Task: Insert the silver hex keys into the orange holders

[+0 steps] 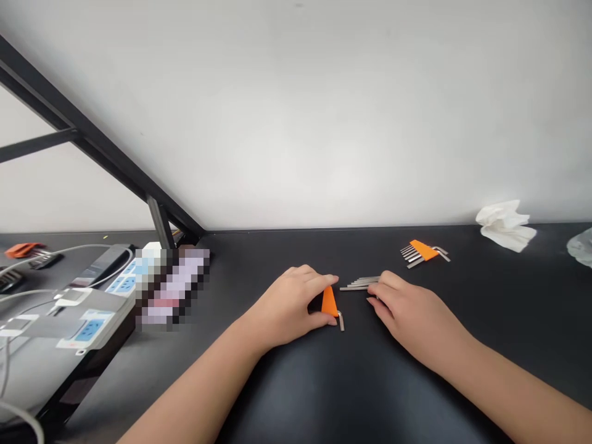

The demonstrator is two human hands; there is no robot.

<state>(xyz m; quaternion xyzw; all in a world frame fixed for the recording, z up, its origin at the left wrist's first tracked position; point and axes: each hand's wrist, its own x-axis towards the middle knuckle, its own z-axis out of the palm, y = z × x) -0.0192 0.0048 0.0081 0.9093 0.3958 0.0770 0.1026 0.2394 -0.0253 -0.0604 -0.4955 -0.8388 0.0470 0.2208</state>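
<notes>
Near the middle of the black table, my left hand point(296, 305) grips an orange hex key holder point(329, 302) between thumb and fingers. One bent hex key point(341, 320) sticks out at the holder's near end. To the right, my right hand point(409, 314) is closed, fingertips down, at the end of several loose hex keys point(361, 283). Their long ends point left toward the holder, and my fingers cover their other ends. Whether it pinches one key or several cannot be made out. Farther back right lies a second orange holder point(424, 250) filled with hex keys.
A crumpled white tissue point(506, 225) lies by the wall, with a clear plastic item point(581, 248) at the right edge. On the left are a white power strip point(92, 327) with cables, a dark phone-like slab point(104, 265) and a black metal frame point(92, 145).
</notes>
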